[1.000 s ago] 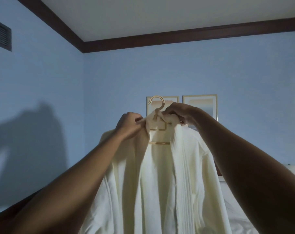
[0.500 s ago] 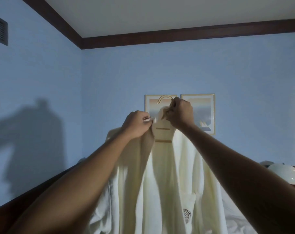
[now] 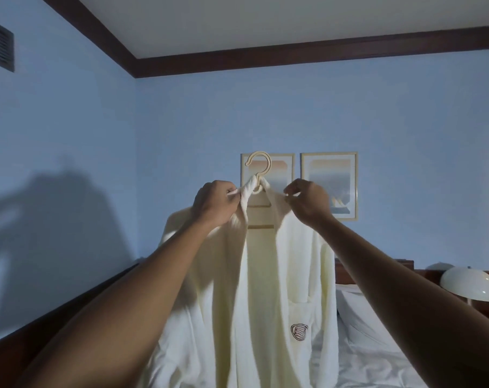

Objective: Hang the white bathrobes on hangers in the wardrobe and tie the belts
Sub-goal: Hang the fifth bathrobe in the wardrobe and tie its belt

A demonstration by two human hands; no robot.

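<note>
Blue wall; soft white bathrobe, curved plastic hanger.

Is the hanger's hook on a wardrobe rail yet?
No, the hook is free in the air, with only the wall pictures behind it.

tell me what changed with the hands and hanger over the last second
The right hand let go of the hanger neck and shifted right to pinch the robe collar, so the hook shows in full. The left hand kept its grip on the left collar. The robe stays draped on the hanger, held up in the air.
</note>
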